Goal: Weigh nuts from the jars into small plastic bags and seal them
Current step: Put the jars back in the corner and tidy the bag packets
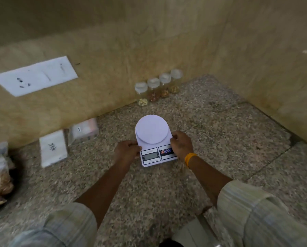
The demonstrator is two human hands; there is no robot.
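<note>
While gripped at both side edges by left hand (126, 151) and right hand (182, 144), fingers curled on it, scale (154, 141) on speckled floor (211, 132): light, rigid, slick plastic; jars (158, 87) well apart by wall.

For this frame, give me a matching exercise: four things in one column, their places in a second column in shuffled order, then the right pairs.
Things:
1. kitchen scale
2. four lidded jars
3. white sheet of paper
4. yellow wristband

Places:
A. flat against the wall, upper left
B. on the right wrist
C. in a row on the floor at the foot of the wall
D. on the floor, held at its sides by the left hand and right hand

Pairs: 1-D, 2-C, 3-A, 4-B
</note>
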